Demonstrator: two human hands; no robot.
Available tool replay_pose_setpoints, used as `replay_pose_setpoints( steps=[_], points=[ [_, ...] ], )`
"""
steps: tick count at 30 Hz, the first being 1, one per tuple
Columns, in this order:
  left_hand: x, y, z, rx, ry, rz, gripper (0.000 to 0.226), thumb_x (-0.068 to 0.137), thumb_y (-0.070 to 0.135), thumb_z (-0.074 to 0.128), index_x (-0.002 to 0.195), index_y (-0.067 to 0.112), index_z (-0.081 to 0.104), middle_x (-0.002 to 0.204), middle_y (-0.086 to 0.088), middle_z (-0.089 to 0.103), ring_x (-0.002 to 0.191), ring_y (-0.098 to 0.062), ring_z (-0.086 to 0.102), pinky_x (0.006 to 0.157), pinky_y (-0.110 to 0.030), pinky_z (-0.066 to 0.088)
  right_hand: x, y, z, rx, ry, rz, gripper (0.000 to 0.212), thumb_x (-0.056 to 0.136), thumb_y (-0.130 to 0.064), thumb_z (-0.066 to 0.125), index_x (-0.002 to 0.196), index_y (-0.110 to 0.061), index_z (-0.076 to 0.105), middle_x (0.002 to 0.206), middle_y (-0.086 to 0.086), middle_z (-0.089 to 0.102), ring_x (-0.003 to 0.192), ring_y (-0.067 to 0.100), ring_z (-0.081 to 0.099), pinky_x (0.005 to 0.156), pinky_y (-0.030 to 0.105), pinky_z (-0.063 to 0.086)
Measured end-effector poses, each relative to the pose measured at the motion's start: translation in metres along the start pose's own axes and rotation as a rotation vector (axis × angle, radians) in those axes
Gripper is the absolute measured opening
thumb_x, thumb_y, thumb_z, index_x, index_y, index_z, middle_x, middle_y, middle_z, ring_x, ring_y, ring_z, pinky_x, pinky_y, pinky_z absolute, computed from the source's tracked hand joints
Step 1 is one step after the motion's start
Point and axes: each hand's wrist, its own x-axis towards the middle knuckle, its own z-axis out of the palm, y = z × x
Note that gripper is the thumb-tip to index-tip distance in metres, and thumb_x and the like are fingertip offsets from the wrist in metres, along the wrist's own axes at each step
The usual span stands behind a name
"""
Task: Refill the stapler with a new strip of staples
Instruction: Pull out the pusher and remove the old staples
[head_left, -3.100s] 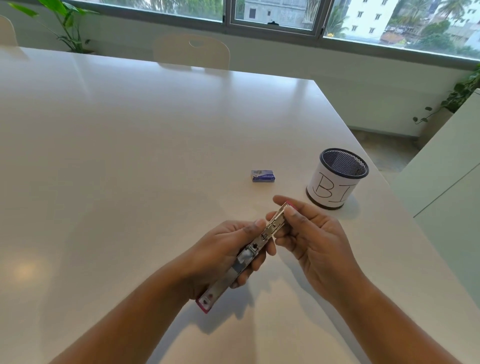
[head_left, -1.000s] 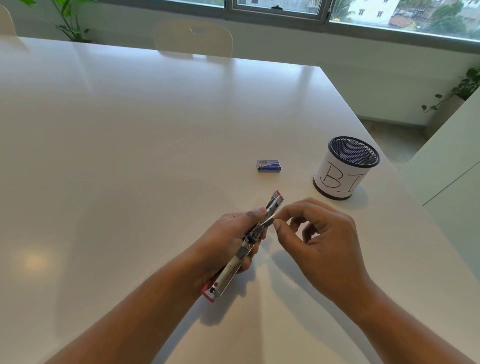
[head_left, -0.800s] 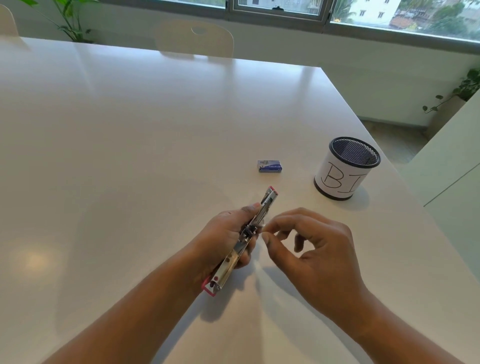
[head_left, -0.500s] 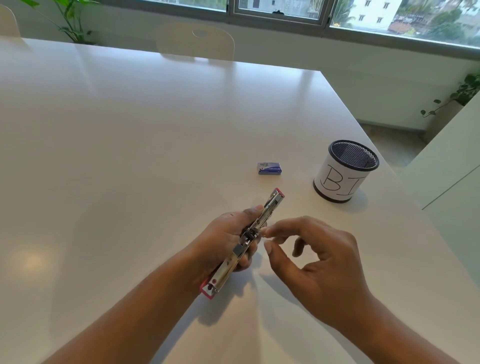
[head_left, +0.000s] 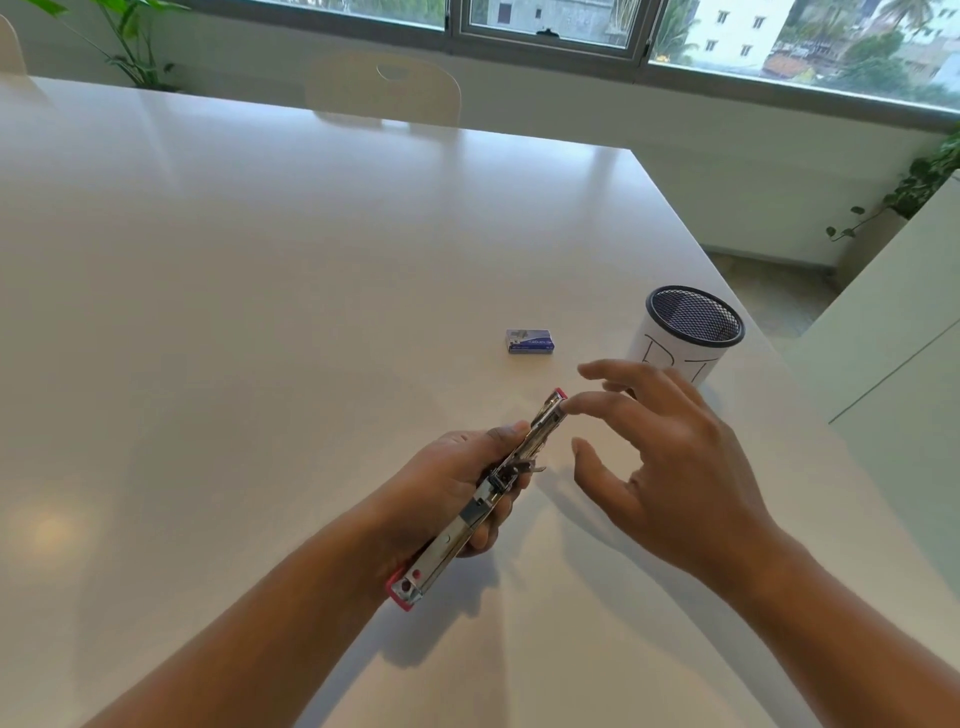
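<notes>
My left hand (head_left: 447, 493) grips a pink and silver stapler (head_left: 483, 499), folded out flat so its metal channel faces up, held above the white table (head_left: 234, 312). The stapler's far tip points toward the upper right. My right hand (head_left: 670, 457) hovers just to the right with fingers spread, its index fingertip touching or nearly touching the stapler's far tip. It holds nothing that I can see. A small blue staple box (head_left: 530, 341) lies closed on the table beyond the stapler.
A black mesh pen cup (head_left: 685, 332) wrapped in white paper with handwritten letters stands near the table's right edge, partly behind my right hand. A pale chair (head_left: 382, 88) sits at the far side. Plants stand by the window and right wall.
My right hand has let go of the middle of the stapler, spread its fingers and risen toward the stapler's far tip. My left hand keeps the stapler in about the same place.
</notes>
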Motion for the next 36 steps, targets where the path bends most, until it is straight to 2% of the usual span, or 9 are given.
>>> replay_pose_setpoints(
  steps=[9, 14, 19, 24, 26, 28, 29, 33, 36],
  points=[
    [-0.001, 0.002, -0.001, 0.016, 0.000, -0.028, 0.041, 0.094, 0.044, 0.051, 0.073, 0.010, 0.058, 0.053, -0.004, 0.049, 0.033, -0.009, 0.044, 0.037, -0.018, 0.036, -0.005, 0.000, 0.006, 0.000, -0.033, -0.031, 0.027, 0.081, -0.020, 0.068, 0.108, -0.017, 0.072, 0.119, 0.003, 0.068, 0.102, 0.024, 0.063, 0.073, 0.041, 0.058],
    [-0.001, 0.003, 0.000, 0.020, 0.001, -0.031, 0.041, 0.089, 0.046, 0.053, 0.071, 0.010, 0.058, 0.055, -0.006, 0.044, 0.032, -0.008, 0.041, 0.036, -0.017, 0.034, -0.006, -0.007, 0.008, 0.060, -0.049, -0.039, 0.028, 0.081, -0.018, 0.068, 0.108, -0.017, 0.072, 0.119, 0.003, 0.068, 0.103, 0.022, 0.062, 0.079, 0.039, 0.056],
    [-0.001, 0.002, -0.003, 0.018, 0.026, -0.031, 0.042, 0.094, 0.047, 0.050, 0.073, 0.012, 0.061, 0.053, -0.001, 0.050, 0.035, -0.008, 0.044, 0.037, -0.017, 0.037, -0.010, -0.016, 0.011, 0.093, -0.098, -0.063, 0.029, 0.082, -0.019, 0.068, 0.111, -0.020, 0.073, 0.121, 0.003, 0.067, 0.106, 0.021, 0.062, 0.079, 0.038, 0.056],
    [-0.002, 0.003, -0.004, 0.007, 0.014, -0.018, 0.041, 0.082, 0.051, 0.057, 0.073, 0.011, 0.061, 0.052, -0.002, 0.051, 0.034, -0.009, 0.045, 0.036, -0.017, 0.039, -0.009, -0.020, 0.013, 0.231, -0.076, -0.007, 0.030, 0.080, -0.013, 0.069, 0.109, -0.018, 0.072, 0.120, 0.002, 0.067, 0.112, 0.019, 0.062, 0.087, 0.033, 0.054],
    [-0.002, 0.004, -0.003, -0.006, 0.015, -0.019, 0.041, 0.077, 0.051, 0.060, 0.073, 0.010, 0.060, 0.052, -0.003, 0.051, 0.033, -0.009, 0.045, 0.035, -0.016, 0.039, -0.008, -0.024, 0.014, 0.404, 0.006, 0.134, 0.031, 0.077, -0.007, 0.069, 0.105, -0.019, 0.068, 0.114, -0.003, 0.069, 0.109, 0.014, 0.065, 0.083, 0.023, 0.051],
    [-0.002, 0.004, -0.003, -0.021, 0.008, -0.022, 0.041, 0.074, 0.051, 0.062, 0.072, 0.010, 0.059, 0.052, -0.003, 0.050, 0.032, -0.009, 0.045, 0.034, -0.016, 0.038, -0.006, -0.031, 0.014, 0.606, 0.099, 0.403, 0.027, 0.078, -0.006, 0.067, 0.098, -0.024, 0.064, 0.104, -0.011, 0.072, 0.098, 0.010, 0.068, 0.073, 0.018, 0.052],
    [-0.002, 0.005, -0.003, -0.024, 0.006, -0.023, 0.041, 0.073, 0.051, 0.062, 0.071, 0.010, 0.059, 0.051, -0.003, 0.050, 0.032, -0.009, 0.045, 0.034, -0.016, 0.037, -0.004, -0.033, 0.015, 0.736, 0.123, 0.570, 0.024, 0.081, -0.005, 0.067, 0.096, -0.024, 0.065, 0.099, -0.009, 0.074, 0.094, 0.009, 0.069, 0.070, 0.018, 0.053],
    [-0.001, 0.006, -0.003, 0.015, 0.042, -0.018, 0.040, 0.077, 0.052, 0.062, 0.067, 0.013, 0.064, 0.053, -0.005, 0.048, 0.033, -0.010, 0.043, 0.035, -0.016, 0.037, -0.004, -0.041, 0.018, 1.461, 0.113, 1.276, 0.015, 0.096, -0.005, 0.052, 0.098, -0.008, 0.067, 0.091, 0.013, 0.076, 0.078, 0.019, 0.073, 0.070, 0.030, 0.057],
    [-0.002, 0.006, 0.000, 0.156, 0.059, 0.057, 0.037, 0.085, 0.051, 0.058, 0.065, 0.023, 0.073, 0.052, -0.002, 0.051, 0.037, -0.012, 0.042, 0.037, -0.020, 0.038, -0.004, -0.049, 0.020, 1.863, 0.040, 1.550, 0.025, 0.097, -0.016, 0.047, 0.106, -0.001, 0.065, 0.091, 0.019, 0.070, 0.074, 0.027, 0.069, 0.077, 0.036, 0.056]
  ],
)
